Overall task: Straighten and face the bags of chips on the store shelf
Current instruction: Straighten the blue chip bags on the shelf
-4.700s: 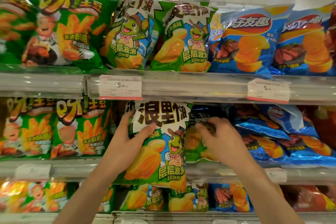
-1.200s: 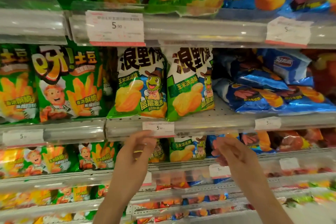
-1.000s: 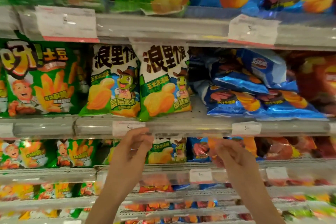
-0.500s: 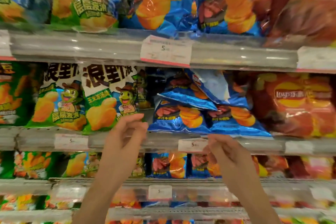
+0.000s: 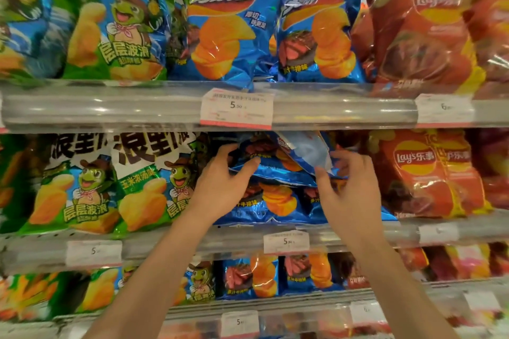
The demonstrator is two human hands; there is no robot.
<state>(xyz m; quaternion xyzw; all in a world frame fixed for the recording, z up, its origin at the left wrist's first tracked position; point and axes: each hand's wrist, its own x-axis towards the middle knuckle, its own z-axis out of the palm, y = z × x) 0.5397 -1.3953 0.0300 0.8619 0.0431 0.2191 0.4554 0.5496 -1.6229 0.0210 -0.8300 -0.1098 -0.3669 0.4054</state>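
Note:
Several blue chip bags lie flat and jumbled on the middle shelf (image 5: 165, 245). My left hand (image 5: 220, 181) grips the left end of an upper blue bag (image 5: 275, 165), thumb under its edge and fingers over the top. My right hand (image 5: 349, 187) pinches the corner of a tilted blue bag (image 5: 305, 151) that shows its pale back. Under them lie more flat blue bags (image 5: 275, 201). Left of these, two green bags (image 5: 143, 181) stand upright, facing forward.
Red Lay's bags (image 5: 424, 173) stand to the right on the same shelf. The shelf above holds green, blue (image 5: 228, 30) and red bags upright. Price tags (image 5: 237, 109) hang on the shelf rails. Lower shelves carry more small bags (image 5: 250, 275).
The view has shifted right from the green bags to the blue ones. Both hands rose from below the shelf rail and took hold of the jumbled blue bags.

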